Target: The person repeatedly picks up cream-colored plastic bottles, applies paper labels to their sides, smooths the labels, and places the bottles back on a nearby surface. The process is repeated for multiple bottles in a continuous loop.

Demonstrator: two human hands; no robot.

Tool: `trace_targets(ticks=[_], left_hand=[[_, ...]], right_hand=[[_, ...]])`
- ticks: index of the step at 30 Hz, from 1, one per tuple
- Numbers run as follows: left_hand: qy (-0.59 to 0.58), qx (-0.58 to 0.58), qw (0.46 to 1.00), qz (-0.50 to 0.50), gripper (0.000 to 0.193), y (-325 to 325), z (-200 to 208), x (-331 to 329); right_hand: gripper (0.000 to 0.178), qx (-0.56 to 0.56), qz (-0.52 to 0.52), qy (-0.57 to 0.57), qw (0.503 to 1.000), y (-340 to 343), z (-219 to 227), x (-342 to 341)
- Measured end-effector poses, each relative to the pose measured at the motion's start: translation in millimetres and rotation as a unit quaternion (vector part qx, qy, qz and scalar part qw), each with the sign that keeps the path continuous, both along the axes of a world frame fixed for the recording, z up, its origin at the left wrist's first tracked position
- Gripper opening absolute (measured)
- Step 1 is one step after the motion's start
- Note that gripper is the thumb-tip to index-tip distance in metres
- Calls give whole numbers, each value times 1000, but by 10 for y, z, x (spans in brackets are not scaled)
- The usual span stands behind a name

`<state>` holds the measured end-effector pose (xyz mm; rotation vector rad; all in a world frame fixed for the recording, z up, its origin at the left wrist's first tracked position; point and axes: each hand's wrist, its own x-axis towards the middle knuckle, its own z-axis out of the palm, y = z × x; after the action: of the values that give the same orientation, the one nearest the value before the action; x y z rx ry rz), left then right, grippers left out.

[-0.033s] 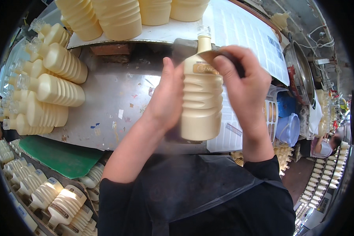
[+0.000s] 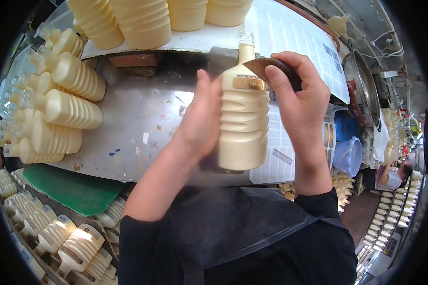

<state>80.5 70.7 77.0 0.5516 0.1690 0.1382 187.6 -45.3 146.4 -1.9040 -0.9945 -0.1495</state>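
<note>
A cream-coloured ribbed bottle (image 2: 243, 126) with a clear threaded neck lies in front of me, neck pointing away. My left hand (image 2: 202, 114) grips its left side, thumb sticking up and the other fingers hidden behind it. A gold label (image 2: 246, 83) sits across the bottle's shoulder. In my right hand (image 2: 302, 90) is a dark, flat scraper (image 2: 261, 68), pinched between thumb and fingers. Its pointed corner is at the bottle's shoulder, just above the label; whether it touches, I cannot tell.
Unlabelled cream bottles (image 2: 76, 109) are piled at the left, and several stand on a white shelf (image 2: 190, 43) at the back. Label sheets (image 2: 290, 33) lie at the right. Labelled bottles (image 2: 81, 247) fill the lower left beside a green sheet (image 2: 73, 187). A blue bucket (image 2: 348, 156) stands right.
My right hand has shifted slightly to the right with the scraper, uncovering more of the blade and of the label. My left hand and the bottle stay in place.
</note>
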Motion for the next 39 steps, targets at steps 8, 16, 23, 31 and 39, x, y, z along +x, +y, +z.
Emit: trace_targets(ticks=[8,16,23,31,39], left_hand=[[23,19,999,20,82,-34,7,11],[74,26,997,20,86,-14,26,-9],[48,55,997,18,93,-59,51,31],[113,139,981,71,82,-117,89,25],[191,286,933,108,56,-73,-105,260]], right_hand=[[14,-73,-3,-160,984,62,-42,205],[14,-51,114,-287,950,111,-106,-14],[35,19,34,-15,999,399,-185,204],[36,-63,51,-130,988,495,-321,34],[32,-5,-34,-48,998,-17,-580,479]])
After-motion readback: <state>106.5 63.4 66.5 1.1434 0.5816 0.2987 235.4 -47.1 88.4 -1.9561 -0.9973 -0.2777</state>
